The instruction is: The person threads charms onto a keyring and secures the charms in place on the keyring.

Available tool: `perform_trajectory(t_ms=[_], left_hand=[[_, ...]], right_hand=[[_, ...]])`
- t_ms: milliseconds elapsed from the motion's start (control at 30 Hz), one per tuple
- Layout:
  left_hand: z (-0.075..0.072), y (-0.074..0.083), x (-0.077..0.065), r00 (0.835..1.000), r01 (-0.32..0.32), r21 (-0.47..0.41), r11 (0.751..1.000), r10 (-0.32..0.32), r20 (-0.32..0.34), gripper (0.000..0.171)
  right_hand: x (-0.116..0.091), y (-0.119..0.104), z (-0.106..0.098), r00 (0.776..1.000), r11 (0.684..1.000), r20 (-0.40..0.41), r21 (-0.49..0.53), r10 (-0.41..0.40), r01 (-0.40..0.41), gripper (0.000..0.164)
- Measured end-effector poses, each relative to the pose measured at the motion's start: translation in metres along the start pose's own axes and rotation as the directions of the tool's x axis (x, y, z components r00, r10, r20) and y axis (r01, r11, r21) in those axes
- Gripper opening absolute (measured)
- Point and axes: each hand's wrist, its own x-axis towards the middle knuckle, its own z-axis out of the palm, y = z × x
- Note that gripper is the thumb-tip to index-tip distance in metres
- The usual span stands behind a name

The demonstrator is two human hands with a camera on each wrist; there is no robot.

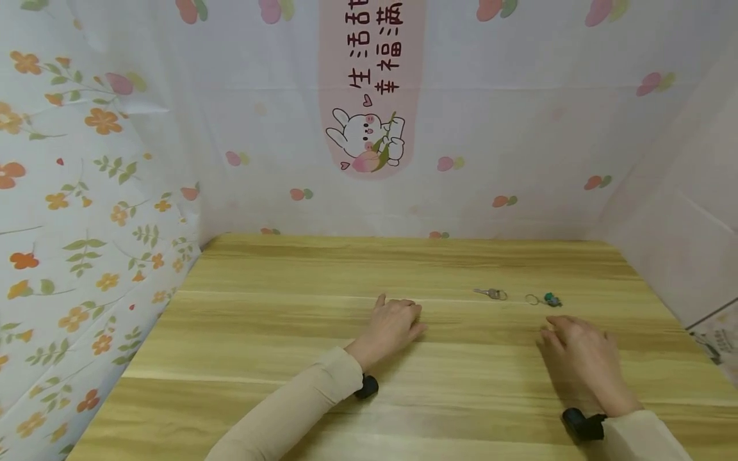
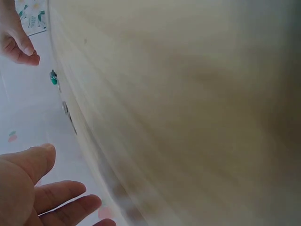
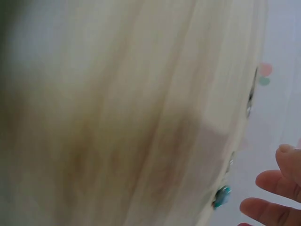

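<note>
A metal key (image 1: 490, 293) on a small split ring lies toward the back right of the wooden table. Just right of it lies a keychain (image 1: 552, 299) with a small green and grey figure and its own ring, apart from the key. My right hand (image 1: 585, 352) hovers in front of the keychain, fingers loosely bent, holding nothing. Left of the key and nearer the front, my left hand (image 1: 391, 325) has its fingers spread and relaxed, also holding nothing. In the right wrist view the figure (image 3: 221, 197) shows close to the right fingertips.
The wood-grain table (image 1: 259, 333) runs back to a white curtain (image 1: 519, 128) with fruit prints and a rabbit drawing. A flower-printed sheet (image 1: 86, 224) hangs along the left side. Each wrist wears a black device (image 1: 366, 387).
</note>
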Motion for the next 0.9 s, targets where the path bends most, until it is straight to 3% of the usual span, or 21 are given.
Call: perform_trajectory(t_ms=[100,267,500,667,800,900], left_hand=[[0.002,0.008,0.012,0.999,-0.025,-0.003,1.000,0.025,0.025,0.029],[0.006,0.023,0.032,0.998,-0.060,0.006,0.998,0.060,0.013,0.029],[0.014,0.042,0.058,0.996,-0.088,0.022,0.996,0.088,-0.013,0.026],[0.016,0.052,0.071,0.996,-0.093,0.036,0.995,0.093,0.007,0.029],[0.019,0.061,0.080,0.994,-0.101,0.044,0.994,0.100,0.037,0.031],[0.022,0.066,0.086,0.993,-0.115,0.068,0.991,0.112,0.049,0.030]], right_hand=[[0.005,0.007,0.001,1.000,1.000,0.016,0.013,-0.002,0.002,0.030],[0.017,0.015,0.008,0.994,0.996,-0.069,0.014,-0.090,0.091,0.028],[0.037,0.019,0.016,0.963,0.971,-0.145,0.031,-0.229,0.236,0.025],[0.048,0.021,0.019,0.943,0.961,-0.193,0.014,-0.269,0.277,0.022],[0.052,0.021,0.020,0.950,0.964,-0.165,-0.021,-0.266,0.266,0.024],[0.054,0.021,0.020,0.968,0.974,-0.107,-0.025,-0.228,0.227,0.026]])
